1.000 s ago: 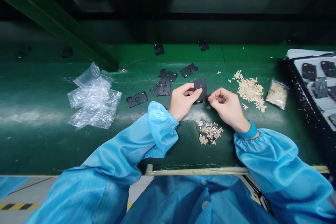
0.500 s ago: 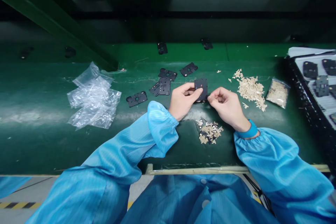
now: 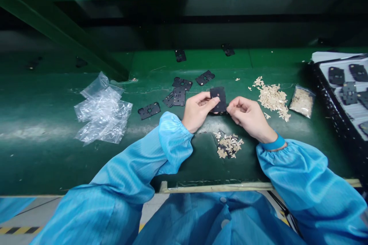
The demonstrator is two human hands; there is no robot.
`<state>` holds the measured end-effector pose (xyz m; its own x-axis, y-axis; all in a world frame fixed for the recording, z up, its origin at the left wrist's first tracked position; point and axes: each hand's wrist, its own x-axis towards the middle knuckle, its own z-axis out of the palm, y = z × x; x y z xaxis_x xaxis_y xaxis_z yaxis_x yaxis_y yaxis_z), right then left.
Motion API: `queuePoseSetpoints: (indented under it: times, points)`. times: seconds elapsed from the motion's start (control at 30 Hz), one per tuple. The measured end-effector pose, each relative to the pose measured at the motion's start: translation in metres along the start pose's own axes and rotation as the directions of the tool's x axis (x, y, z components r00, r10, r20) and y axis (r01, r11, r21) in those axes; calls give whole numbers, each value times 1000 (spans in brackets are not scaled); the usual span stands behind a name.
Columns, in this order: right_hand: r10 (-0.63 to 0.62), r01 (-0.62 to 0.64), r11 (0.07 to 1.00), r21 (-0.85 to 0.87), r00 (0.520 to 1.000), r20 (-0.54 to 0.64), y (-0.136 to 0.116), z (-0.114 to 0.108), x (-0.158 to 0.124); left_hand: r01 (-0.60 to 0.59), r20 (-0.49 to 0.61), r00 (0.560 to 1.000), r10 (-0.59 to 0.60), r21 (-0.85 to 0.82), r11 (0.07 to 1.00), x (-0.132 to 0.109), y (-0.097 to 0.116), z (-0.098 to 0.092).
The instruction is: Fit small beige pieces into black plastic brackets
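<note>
My left hand (image 3: 198, 111) pinches a thin black plastic plate (image 3: 219, 101) between thumb and fingers, held up over the green bench. Close against the plate's right edge, my right hand (image 3: 247, 116) has its thumb and fingertips pressed together; anything between them is too small to make out. Below the hands lies a small mixed pile of beige and dark bits (image 3: 229, 144). A larger heap of small beige pieces (image 3: 273, 99) sits right of my right hand. Several black plastic plates with cutouts (image 3: 178, 95) lie left of the held one.
Clear plastic bags (image 3: 105, 111) are heaped on the left. A zip bag of beige pieces (image 3: 302, 100) lies right of the heap. At the far right stands a black-edged tray (image 3: 324, 84) with black plates in it. A green post (image 3: 94, 51) rises at the back left.
The view has shifted slightly. The held plate is tilted a little differently, and my right fingertips stay beside its edge.
</note>
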<state>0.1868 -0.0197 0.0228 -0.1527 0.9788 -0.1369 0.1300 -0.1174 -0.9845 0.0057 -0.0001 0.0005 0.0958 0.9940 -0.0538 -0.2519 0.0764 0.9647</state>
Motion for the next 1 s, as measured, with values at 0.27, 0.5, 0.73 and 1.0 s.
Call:
queuePoseSetpoints:
  times: [0.27, 0.5, 0.73, 1.0]
  points:
    - [77, -122, 965, 232, 978, 193, 3, -2, -4, 106, 112, 989, -92, -126, 986, 1, 0, -4]
    - [73, -133, 950, 281, 974, 216, 2, -4, -4, 176, 125, 980, -154, -189, 966, 2, 4, -3]
    - [2, -78, 935, 347, 977, 213, 3, 4, -5, 182, 135, 978, -157, -200, 963, 0, 4, 0]
    - [43, -159, 881, 446, 965, 259, 2, 9, -6, 235, 141, 969, -204, -260, 936, -2, 3, 6]
